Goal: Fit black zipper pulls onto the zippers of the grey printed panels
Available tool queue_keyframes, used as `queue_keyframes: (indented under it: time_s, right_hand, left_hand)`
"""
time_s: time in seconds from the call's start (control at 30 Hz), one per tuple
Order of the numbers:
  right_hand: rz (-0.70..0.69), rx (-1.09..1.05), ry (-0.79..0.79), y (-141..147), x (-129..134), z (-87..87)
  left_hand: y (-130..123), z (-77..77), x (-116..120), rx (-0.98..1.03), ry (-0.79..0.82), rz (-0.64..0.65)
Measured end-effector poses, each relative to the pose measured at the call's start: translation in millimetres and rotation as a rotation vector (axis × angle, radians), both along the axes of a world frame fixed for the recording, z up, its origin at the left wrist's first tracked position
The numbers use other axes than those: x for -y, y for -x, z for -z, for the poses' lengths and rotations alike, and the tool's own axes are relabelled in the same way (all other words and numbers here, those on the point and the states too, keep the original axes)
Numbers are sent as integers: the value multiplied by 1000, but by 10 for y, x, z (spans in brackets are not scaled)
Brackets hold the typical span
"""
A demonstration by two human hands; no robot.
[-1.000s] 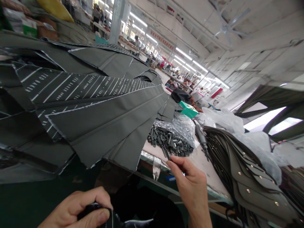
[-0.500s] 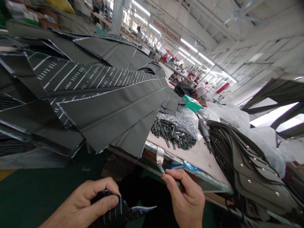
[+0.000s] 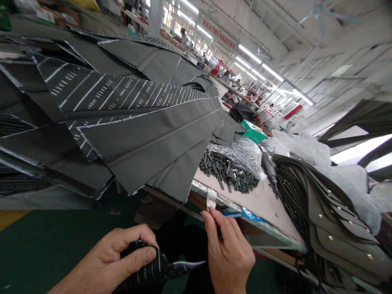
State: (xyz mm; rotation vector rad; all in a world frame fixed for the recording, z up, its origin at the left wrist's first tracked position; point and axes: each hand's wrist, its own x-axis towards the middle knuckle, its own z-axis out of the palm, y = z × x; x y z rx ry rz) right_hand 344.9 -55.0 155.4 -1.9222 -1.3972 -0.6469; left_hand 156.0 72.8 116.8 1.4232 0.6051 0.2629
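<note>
Dark striped fabric [image 3: 143, 261] sits bunched in the clenched left hand [image 3: 104, 261], close in at near left, its pointed end trailing right toward the right hand [image 3: 228, 255] but not touching it. Right thumb and fingers pinch a thin strip [image 3: 209, 209], mostly hidden, just beside the near edge of the work table [image 3: 263, 204]. Far along the table: dark plastic pieces [image 3: 228, 171] on a clear bag. Grey-green panels [image 3: 147, 130] hang left; riveted olive panels [image 3: 333, 228] are stacked right.
</note>
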Motion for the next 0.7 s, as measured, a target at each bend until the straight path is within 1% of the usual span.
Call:
queue_keyframes:
  time_s: [0.07, 0.17, 0.23, 0.3, 0.37, 0.43, 0.47, 0.53, 0.57, 0.6, 0.63, 0.7]
  right_hand:
    - [20, 18, 14, -10, -11, -4]
    - [24, -1, -8, -40, -54, -12]
    - [2, -52, -36, -73, -99, -5]
    - [-12, -147, -60, -115, -135, 19]
    - [2, -320, -82, -156, -131, 64]
    - [17, -597, -149, -182, -72, 119]
    - [-1, -758, -202, -182, -22, 144]
    - [-124, -1030, -282, -146, 101, 182]
    - [-202, -1116, -275, -108, 164, 191]
    - [-263, -1170, -234, -60, 222, 196]
    - [-291, -1201, -178, -3, 271, 196]
    - [-253, -1242, -95, 110, 332, 195]
  left_hand:
    - [12, 9, -25, -13, -7, 48]
    - [-8, -7, -38, 0, 11, 38]
    - [-40, -25, -33, 20, 28, 31]
    - [-75, -42, -25, 29, 20, 46]
    - [-104, -65, -17, 33, -3, 72]
    - [-132, -109, -8, 39, -2, 81]
    - [-150, -140, -3, 41, 9, 83]
    - [-201, -214, 8, 46, 49, 85]
    - [-233, -250, 14, 52, 76, 89]
    - [-270, -281, 21, 57, 103, 89]
    - [-309, -303, 29, 60, 123, 85]
    - [-385, -324, 44, 52, 140, 83]
